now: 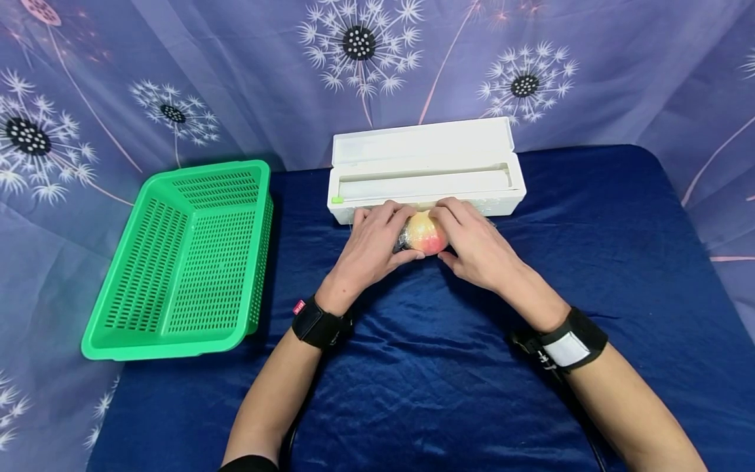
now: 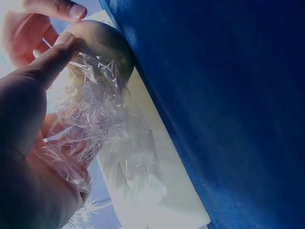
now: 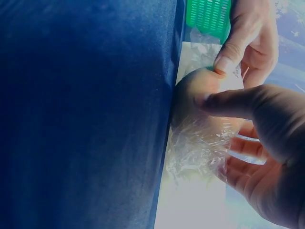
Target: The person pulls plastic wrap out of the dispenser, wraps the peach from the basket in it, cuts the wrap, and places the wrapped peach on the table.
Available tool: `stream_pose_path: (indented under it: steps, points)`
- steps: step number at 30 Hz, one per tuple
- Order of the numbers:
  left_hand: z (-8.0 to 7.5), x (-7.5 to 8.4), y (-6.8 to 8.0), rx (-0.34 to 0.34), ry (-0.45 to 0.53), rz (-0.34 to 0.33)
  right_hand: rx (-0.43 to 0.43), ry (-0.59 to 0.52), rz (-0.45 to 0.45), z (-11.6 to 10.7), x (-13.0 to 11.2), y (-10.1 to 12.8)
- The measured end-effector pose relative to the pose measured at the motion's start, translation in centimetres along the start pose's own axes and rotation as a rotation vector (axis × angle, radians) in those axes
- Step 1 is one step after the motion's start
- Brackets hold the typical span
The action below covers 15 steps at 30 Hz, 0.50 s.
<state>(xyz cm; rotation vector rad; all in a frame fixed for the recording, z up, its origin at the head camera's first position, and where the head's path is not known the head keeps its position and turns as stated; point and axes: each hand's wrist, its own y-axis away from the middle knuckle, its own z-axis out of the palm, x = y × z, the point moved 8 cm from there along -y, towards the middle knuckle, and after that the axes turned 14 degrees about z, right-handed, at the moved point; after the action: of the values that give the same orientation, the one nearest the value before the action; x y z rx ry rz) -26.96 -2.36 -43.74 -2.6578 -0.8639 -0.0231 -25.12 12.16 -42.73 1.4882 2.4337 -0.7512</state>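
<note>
Two hands work on one piece of fruit: the left hand (image 1: 368, 246) and the right hand (image 1: 474, 242) close in from either side on a single apple (image 1: 426, 235), yellow with a red blush, which sits on the blue satin cloth (image 1: 448, 387) just in front of one white cling film dispenser (image 1: 425, 167). The fingers of both hands curl round the apple, each thumb pressed against its near side, so the fruit is gripped between them. One sheet of cling film (image 2: 95, 129) is crumpled around the apple; the left wrist view shows it bunched under the left hand's fingers, and the right wrist view shows it gathered below the right thumb (image 3: 228, 102). One green plastic basket (image 1: 183, 259) stands well apart to the left, at the cloth's edge. Each wrist carries one black strap. From the head view most of the apple is covered by the hands, and the film is barely visible there. Both wrist views are washed out by glare, so the apple's colour and the dispenser's detail are hard to make out. Whether the film is attached to the roll cannot be told.
</note>
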Motion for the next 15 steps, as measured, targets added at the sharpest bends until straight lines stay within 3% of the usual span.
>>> stream_pose_path:
  steps: [15]
  points:
    - [0.00,-0.36,0.12,-0.037,0.018,-0.028,-0.037,0.058,-0.029,0.29,0.09,0.03]
